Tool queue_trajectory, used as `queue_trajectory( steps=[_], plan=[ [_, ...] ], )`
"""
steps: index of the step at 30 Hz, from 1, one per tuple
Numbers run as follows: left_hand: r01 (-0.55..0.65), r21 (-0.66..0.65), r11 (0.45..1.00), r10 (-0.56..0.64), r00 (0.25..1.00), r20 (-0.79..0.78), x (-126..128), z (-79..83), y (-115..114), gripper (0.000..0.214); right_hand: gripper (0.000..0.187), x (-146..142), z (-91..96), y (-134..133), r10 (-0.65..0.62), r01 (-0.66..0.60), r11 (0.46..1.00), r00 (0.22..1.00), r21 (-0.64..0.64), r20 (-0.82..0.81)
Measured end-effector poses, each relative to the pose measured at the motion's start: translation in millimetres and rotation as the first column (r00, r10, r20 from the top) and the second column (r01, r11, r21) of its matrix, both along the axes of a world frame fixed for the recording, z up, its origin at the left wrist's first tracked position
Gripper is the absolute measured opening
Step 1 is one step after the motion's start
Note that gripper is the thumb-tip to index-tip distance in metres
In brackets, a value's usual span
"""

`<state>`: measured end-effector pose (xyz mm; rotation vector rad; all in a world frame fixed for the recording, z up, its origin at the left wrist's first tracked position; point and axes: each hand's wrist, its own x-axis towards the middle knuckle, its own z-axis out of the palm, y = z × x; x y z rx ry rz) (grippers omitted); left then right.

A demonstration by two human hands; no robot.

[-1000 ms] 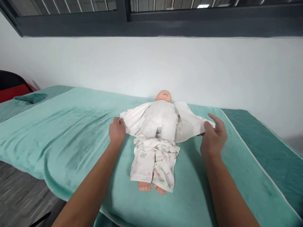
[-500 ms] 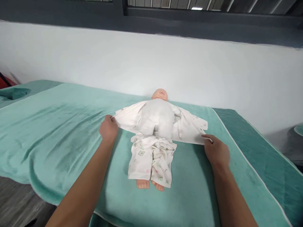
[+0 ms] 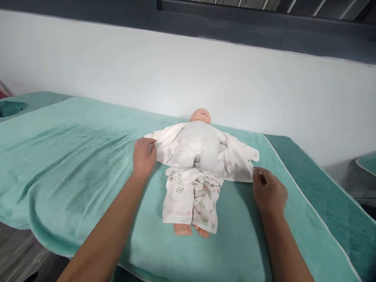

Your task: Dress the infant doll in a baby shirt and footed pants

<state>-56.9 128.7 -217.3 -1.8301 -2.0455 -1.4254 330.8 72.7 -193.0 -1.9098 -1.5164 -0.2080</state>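
A baby doll (image 3: pixel 201 116) lies on its back, head toward the wall, bare feet toward me. Its white printed baby top (image 3: pixel 239 160) is spread open to both sides, baring a pale grey-white torso (image 3: pixel 197 143). Printed white trousers (image 3: pixel 179 199) cover the legs up to just below the torso. At the top's left edge is my left hand (image 3: pixel 144 157), its fingers curled against the cloth. My right hand (image 3: pixel 269 190) pinches the lower right corner of the top between thumb and forefinger, holding the panel out sideways.
A green plush cover (image 3: pixel 88 164) with wrinkles on the left lies under the doll. Darker green fabric (image 3: pixel 320 176) runs along the right. Behind stands a white wall (image 3: pixel 164 74) below a dark window frame (image 3: pixel 235 27). Grey floor (image 3: pixel 17 246) shows at lower left.
My left hand has moved inward and slightly up, bringing the left panel of the top closer to the doll. My right hand has stayed at the right corner. The view has shifted slightly.
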Motion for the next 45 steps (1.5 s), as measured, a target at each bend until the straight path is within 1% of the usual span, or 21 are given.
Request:
queue_trajectory(
  steps=[1,2,4,5,6,8,9,11,13,16,18,20,22,25,27,29,33,36,38,41,45],
  plan=[
    [0.095,-0.001,0.995,-0.095,0.995,0.032,4.1,2.1,-2.1,0.019,0.033,-7.3,-1.3,-1.7,0.118,-0.116,0.992,0.992,0.053,-0.041],
    [0.18,-0.013,0.984,-0.178,0.98,0.09,8.3,4.3,-4.2,0.017,0.03,-15.4,-2.4,-3.2,0.239,-0.23,0.969,0.965,0.084,-0.108],
    [0.343,-0.065,0.937,-0.312,0.906,0.286,15.9,8.9,-8.3,0.018,0.024,-32.5,-3.5,-5.3,0.43,-0.421,0.902,0.857,0.095,-0.285],
    [0.44,-0.101,0.892,-0.369,0.839,0.398,18.7,11.2,-10.2,0.02,0.022,-40.6,-3.4,-5.8,0.497,-0.506,0.859,0.785,0.08,-0.369],
    [0.538,-0.133,0.833,-0.413,0.763,0.498,20.7,13.3,-11.9,0.023,0.02,-47.8,-2.9,-6.0,0.549,-0.583,0.81,0.711,0.068,-0.439],
    [0.681,-0.184,0.709,-0.455,0.641,0.618,22.2,17.2,-14.9,0.028,0.016,-58.0,-1.6,-5.5,0.615,-0.704,0.708,0.576,0.054,-0.539],
    [0.72,-0.208,0.662,-0.468,0.614,0.636,21.8,18.9,-16.1,0.028,0.014,-60.7,-1.0,-5.1,0.632,-0.744,0.666,0.523,0.056,-0.572],
    [0.747,-0.249,0.617,-0.48,0.608,0.632,19.9,21.7,-18.5,0.026,0.013,-62.4,-0.9,-4.1,0.646,-0.78,0.622,0.461,0.07,-0.609],
    [0.761,-0.277,0.587,-0.489,0.605,0.628,17.7,23.9,-20.8,0.025,0.015,-60.9,-1.6,-3.1,0.648,-0.79,0.609,0.444,0.07,-0.619],
    [0.79,-0.278,0.547,-0.5,0.574,0.648,15.3,26.9,-24.4,0.026,0.018,-58.2,-1.3,0.5,0.637,-0.812,0.583,0.433,0.032,-0.637],
    [0.818,-0.254,0.516,-0.527,0.537,0.659,14.3,29.3,-26.4,0.026,0.018,-57.5,1.8,5.2,0.631,-0.843,0.537,0.412,-0.013,-0.657],
    [0.856,-0.224,0.466,-0.571,0.484,0.663,13.5,32.2,-27.5,0.024,0.019,-57.6,6.9,11.1,0.639,-0.874,0.484,0.391,-0.048,-0.663],
    [0.888,-0.211,0.408,-0.608,0.437,0.663,12.5,34.7,-27.8,0.021,0.02,-57.9,11.3,16.6,0.648,-0.887,0.459,0.377,-0.057,-0.661],
    [0.911,-0.211,0.353,-0.638,0.4,0.658,10.2,35.8,-27.0,0.019,0.019,-58.3,11.3,20.4,0.658,-0.885,0.464,0.361,-0.021,-0.661],
    [0.921,-0.202,0.333,-0.65,0.379,0.658,8.4,34.7,-26.5,0.017,0.018,-59.1,6.8,19.6,0.669,-0.87,0.493,0.366,0.018,-0.647],
    [0.927,-0.193,0.323,-0.655,0.366,0.661,7.2,33.2,-26.5,0.015,0.017,-61.0,1.1,18.2,0.673,-0.829,0.556,0.407,0.059,-0.618],
    [0.926,-0.197,0.321,-0.655,0.367,0.66,7.6,32.4,-27.8,0.016,0.013,-70.3,-6.0,20.3,0.654,-0.696,0.699,0.529,0.164,-0.542],
    [0.925,-0.217,0.312,-0.657,0.375,0.654,8.7,33.2,-29.1,0.02,0.011,-79.4,-6.6,26.5,0.578,-0.571,0.795,0.612,0.205,-0.54],
    [0.925,-0.223,0.307,-0.663,0.376,0.647,8.7,32.9,-29.5,0.023,0.012,-84.0,-6.3,30.7,0.515,-0.507,0.84,0.636,0.192,-0.575],
    [0.931,-0.22,0.291,-0.674,0.362,0.643,7.3,30.4,-29.0,0.024,0.016,-86.7,-5.7,34.4,0.471,-0.507,0.852,0.633,0.131,-0.614],
    [0.938,-0.23,0.259,-0.694,0.347,0.631,5.9,26.2,-29.0,0.022,0.033,-85.9,-3.7,34.7,0.471,-0.572,0.819,0.62,0.05,-0.628]
  ],
)
